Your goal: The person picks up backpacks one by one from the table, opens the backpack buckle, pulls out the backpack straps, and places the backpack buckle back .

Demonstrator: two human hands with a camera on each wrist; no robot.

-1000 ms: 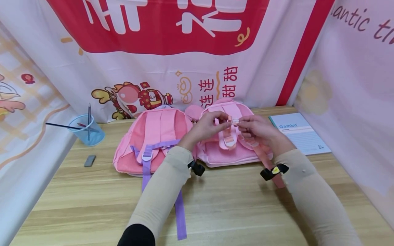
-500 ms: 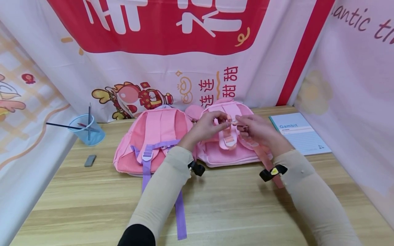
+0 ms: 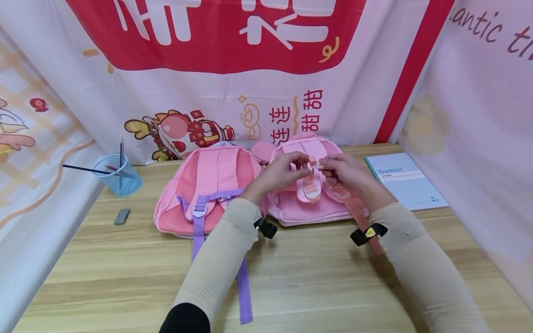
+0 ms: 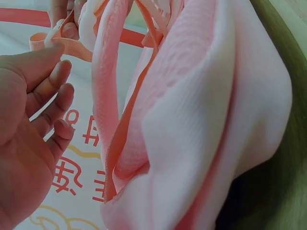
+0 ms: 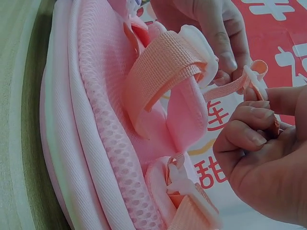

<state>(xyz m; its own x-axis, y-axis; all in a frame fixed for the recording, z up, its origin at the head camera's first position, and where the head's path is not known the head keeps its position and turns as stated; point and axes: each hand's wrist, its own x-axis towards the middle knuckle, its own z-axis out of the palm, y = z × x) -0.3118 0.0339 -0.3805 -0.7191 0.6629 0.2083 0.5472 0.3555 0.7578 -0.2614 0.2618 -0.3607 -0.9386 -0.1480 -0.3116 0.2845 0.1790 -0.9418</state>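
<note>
Both hands meet over the right backpack, on the table's far side. My left hand pinches its peach strap; my right hand grips the white buckle. I judge steady tension and straight webbing matter most.

Right hand pinches the end of a thin peach strap, fingers curled. The left hand holds the padded shoulder strap above it. The pink backpack fills the left side, lying on the surface.
</note>
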